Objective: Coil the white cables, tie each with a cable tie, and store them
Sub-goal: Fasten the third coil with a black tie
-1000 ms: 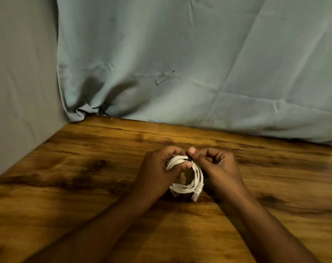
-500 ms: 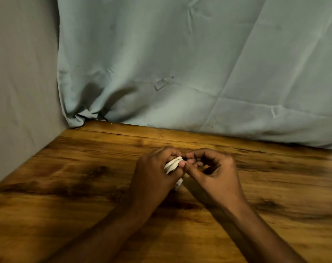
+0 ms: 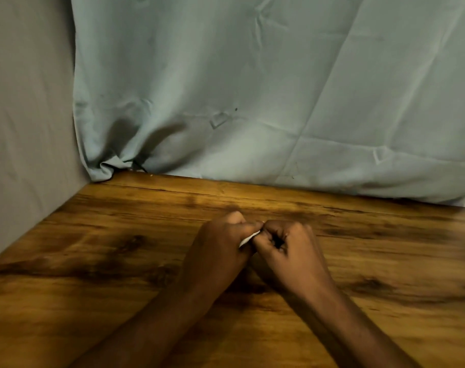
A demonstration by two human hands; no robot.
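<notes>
Two hands above one worktop (image 3: 119,261), left hand (image 3: 218,251) and right hand (image 3: 289,251) touching, fingers curled round one white cable (image 3: 248,238), mostly hidden.

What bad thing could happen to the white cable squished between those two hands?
1. Only a sliver of the white cable shows between the left hand and right hand. Most of the coil is hidden, so a loop might slip loose unnoticed.
2. Both hands are curled tight around it above the wooden table. If either lets go before a tie is on, the coil could spring open. No tie can be seen here.
</notes>
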